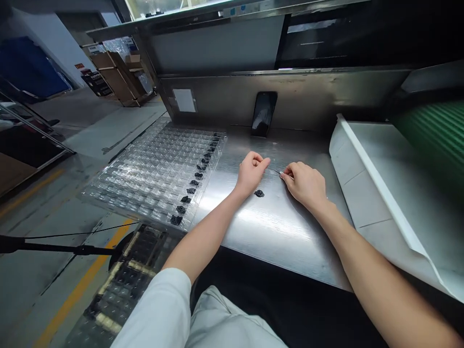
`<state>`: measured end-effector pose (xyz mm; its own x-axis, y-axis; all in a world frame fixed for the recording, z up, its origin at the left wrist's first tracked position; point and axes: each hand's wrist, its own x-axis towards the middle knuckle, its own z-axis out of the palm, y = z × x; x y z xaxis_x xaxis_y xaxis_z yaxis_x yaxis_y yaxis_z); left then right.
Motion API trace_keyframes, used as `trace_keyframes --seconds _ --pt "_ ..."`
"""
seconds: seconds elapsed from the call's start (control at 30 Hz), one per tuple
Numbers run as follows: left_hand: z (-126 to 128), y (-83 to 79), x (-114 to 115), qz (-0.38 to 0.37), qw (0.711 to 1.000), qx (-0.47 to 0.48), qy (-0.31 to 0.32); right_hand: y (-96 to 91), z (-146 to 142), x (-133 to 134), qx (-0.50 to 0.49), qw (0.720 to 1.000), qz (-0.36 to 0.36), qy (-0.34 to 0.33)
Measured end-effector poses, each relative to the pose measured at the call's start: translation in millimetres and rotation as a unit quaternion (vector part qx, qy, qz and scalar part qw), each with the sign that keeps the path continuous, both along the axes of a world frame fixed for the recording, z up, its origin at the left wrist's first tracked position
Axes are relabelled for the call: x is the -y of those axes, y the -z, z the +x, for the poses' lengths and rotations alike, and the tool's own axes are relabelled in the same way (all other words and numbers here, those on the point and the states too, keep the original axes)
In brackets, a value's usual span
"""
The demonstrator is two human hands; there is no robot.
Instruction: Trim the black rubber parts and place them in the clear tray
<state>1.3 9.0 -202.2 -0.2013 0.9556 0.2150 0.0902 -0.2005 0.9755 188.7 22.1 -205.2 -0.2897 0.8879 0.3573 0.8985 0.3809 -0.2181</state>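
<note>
My left hand (251, 173) is held over the metal worktop (282, 241), thumb and fingers pinched together; what they hold, if anything, is too small to make out. Facing it, my right hand (306, 182) grips a thin, pointed metal tool (277, 172) whose tip points at the left hand; most of the tool is hidden in the fingers. A small black openwork part (259, 193) lies on the worktop just below my left hand. To the left is a clear plastic tray (145, 169), with several similar black parts (185, 199) in the column nearest me on its right side.
A white bin (380, 208) stands at the right, beside a blurred green ribbed surface (435, 140). A phone (264, 115) leans against the metal back panel (217, 96). Below the tray's left end is floor with yellow lines (85, 285) and a dark bar (72, 249).
</note>
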Motion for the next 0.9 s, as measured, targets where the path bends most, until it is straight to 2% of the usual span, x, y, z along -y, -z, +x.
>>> trace_keyframes --seconds 0.1,0.2,0.3,0.43,0.6,0.9 --pt "4.5 4.5 -3.8 -0.007 0.996 0.093 0.018 -3.9 0.0 2.6 -0.061 0.997 0.022 0.031" --pt "8.2 4.8 -6.0 -0.028 0.990 0.131 0.049 -9.5 -2.0 5.6 -0.173 0.983 0.042 0.050" --pt "11.6 3.8 -6.1 -0.029 0.984 0.157 0.081 -12.3 -4.1 7.3 -0.245 0.968 0.034 0.038" --pt "12.0 3.6 -5.0 -0.027 0.979 0.168 0.113 -11.5 -4.0 7.3 -0.208 0.976 0.059 -0.004" --pt "8.8 3.5 -2.9 -0.024 0.980 0.153 0.122 -8.1 0.2 4.1 -0.174 0.980 0.073 -0.064" --pt "4.5 -0.3 3.7 -0.024 0.980 0.147 0.129 -1.4 -2.6 7.9 -0.220 0.969 0.091 -0.068"
